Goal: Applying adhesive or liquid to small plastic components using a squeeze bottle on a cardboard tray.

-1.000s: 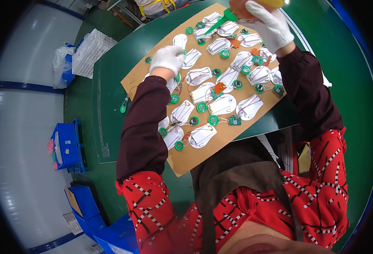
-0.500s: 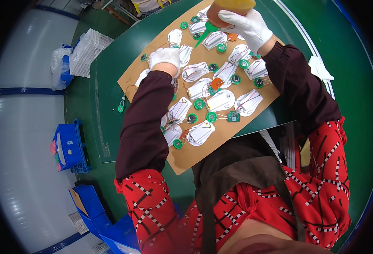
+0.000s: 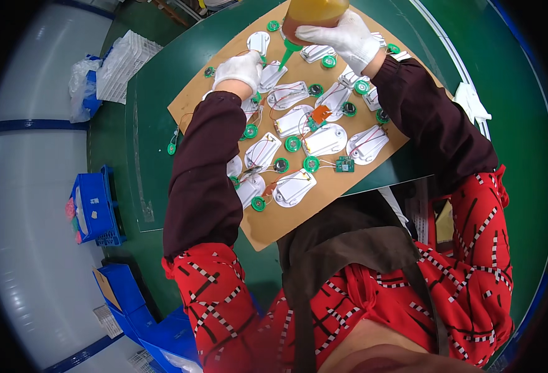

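Note:
My right hand (image 3: pixel 348 42), in a white glove, is wrapped round a squeeze bottle (image 3: pixel 316 17) of amber liquid, tipped with its green nozzle (image 3: pixel 288 57) downward. The nozzle tip is just over a white plastic housing (image 3: pixel 270 79). Beside that housing, my gloved left hand (image 3: pixel 239 71) is closed, fingers together; a bit of green shows at its fingertips, but what it grips is mostly hidden. Several more white housings (image 3: pixel 325 140) with thin wires, green round discs (image 3: pixel 293 144) and a green circuit board (image 3: pixel 345 164) lie on a brown board (image 3: pixel 262 235).
The brown board lies on a dark green table (image 3: pixel 146 124). One green disc (image 3: pixel 172 148) on a wire hangs past the board's left edge. White stacked trays (image 3: pixel 124 65) and a blue crate (image 3: pixel 93 208) stand to the left. White cloth (image 3: pixel 471 104) lies at the right.
My right hand has moved the bottle left and slightly down, bringing the nozzle to the housing beside my left hand. My left hand has shifted slightly up. The whole view has shifted a little.

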{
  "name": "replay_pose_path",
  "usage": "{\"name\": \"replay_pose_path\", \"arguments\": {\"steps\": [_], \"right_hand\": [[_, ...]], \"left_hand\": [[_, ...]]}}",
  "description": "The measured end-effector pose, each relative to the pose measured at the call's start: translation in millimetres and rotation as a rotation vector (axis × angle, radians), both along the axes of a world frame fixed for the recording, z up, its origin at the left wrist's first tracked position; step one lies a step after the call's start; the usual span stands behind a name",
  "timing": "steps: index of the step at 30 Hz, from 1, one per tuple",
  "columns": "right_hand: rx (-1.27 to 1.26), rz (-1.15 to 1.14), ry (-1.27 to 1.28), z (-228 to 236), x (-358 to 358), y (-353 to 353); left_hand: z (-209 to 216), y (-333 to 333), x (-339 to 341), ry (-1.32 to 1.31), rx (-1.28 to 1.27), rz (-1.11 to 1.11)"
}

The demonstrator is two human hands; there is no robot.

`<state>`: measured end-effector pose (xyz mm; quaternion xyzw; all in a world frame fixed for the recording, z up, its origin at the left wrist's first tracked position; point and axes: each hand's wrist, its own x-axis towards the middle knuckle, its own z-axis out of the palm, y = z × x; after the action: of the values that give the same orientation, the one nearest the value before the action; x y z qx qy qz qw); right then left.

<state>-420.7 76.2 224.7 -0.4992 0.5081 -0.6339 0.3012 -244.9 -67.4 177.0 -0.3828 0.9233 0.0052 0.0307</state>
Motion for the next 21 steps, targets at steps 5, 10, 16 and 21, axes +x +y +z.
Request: {"name": "replay_pose_path", "arguments": {"steps": [5,10,16,21], "right_hand": [[0.038,-0.158,0.226,1,11,-2],[0.066,-0.072,0.441,-6,10,-14],[0.009,0.026,0.345,-21,4,-26],[-0.043,0.117,0.312,-23,6,-32]], "left_hand": [[6,-1,-6,-0.063,-0.003,-0.026],[12,0,-13,-0.105,0.027,-0.031],[16,3,-15,-0.107,0.071,-0.019],[21,10,-19,-0.125,0.094,0.022]]}}
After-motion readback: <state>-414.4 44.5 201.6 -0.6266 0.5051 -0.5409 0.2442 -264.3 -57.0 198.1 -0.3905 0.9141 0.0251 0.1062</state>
